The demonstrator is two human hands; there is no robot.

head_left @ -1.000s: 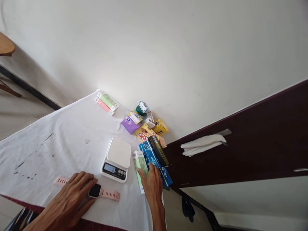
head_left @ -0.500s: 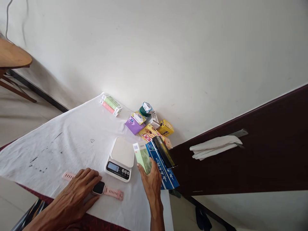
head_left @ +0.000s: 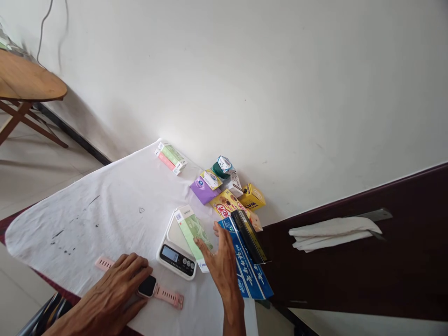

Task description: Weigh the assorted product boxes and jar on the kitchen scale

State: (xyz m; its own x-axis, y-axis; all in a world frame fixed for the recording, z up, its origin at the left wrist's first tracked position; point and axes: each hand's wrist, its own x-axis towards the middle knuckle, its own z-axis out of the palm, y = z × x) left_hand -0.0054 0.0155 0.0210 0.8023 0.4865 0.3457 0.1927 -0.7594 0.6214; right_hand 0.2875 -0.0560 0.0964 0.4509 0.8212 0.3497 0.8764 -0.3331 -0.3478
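Observation:
A long light-green and white box [head_left: 191, 231] lies at a slant across the white kitchen scale [head_left: 164, 254], covering part of its plate. Beside the box is my right hand [head_left: 223, 259], thumb and fingers apart. The thumb tip overlaps the box; whether it touches cannot be told. My left hand [head_left: 121, 284] rests flat, palm down, over the strap of a pink smartwatch [head_left: 147, 286] stretched out on the white cloth. Fingers lie next to the dark watch face, and part of the strap is hidden beneath them.
Beyond the scale are a purple pack [head_left: 203, 189], a yellow snack box [head_left: 224, 203], a yellow carton [head_left: 252, 196], a black box [head_left: 249, 237] and blue boxes [head_left: 250, 266]. Green and pink boxes [head_left: 171, 157] lie at the far corner. A wall stands behind.
The green box, held in my right hand earlier, now lies on the scale, and the fingers have spread away from it. My left hand stays over the watch. The view has shifted slightly.

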